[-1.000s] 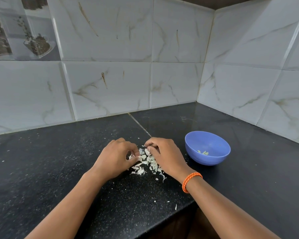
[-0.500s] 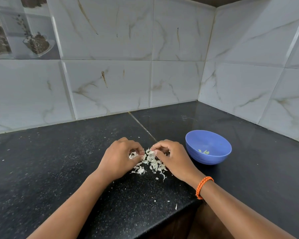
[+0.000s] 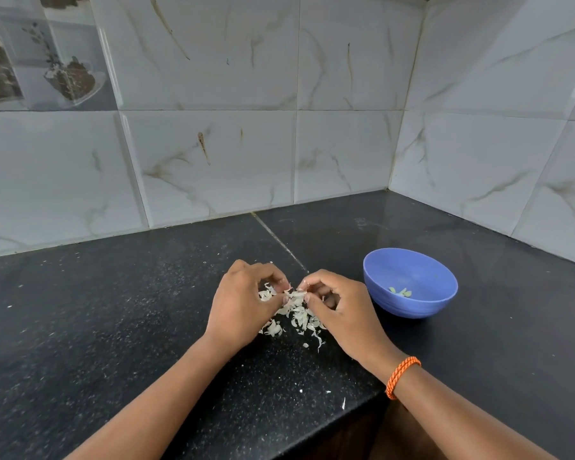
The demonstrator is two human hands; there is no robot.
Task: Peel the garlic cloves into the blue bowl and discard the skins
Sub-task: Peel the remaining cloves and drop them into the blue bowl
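Both hands' grip has closed together over the garlic skins [image 3: 296, 310].

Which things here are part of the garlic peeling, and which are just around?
In the job: left hand, right hand, garlic skins, blue bowl, peeled bits in it.
Just there: orange bracelet, black counter, picture tile.

Pile of pale papery garlic skins [image 3: 296, 315] on the black counter, directly under and between the curled fingers [image 3: 276, 277], round blue bowl [image 3: 412, 305] upright, just right of the fingers, few peeled garlic pieces [image 3: 400, 292] lying inside
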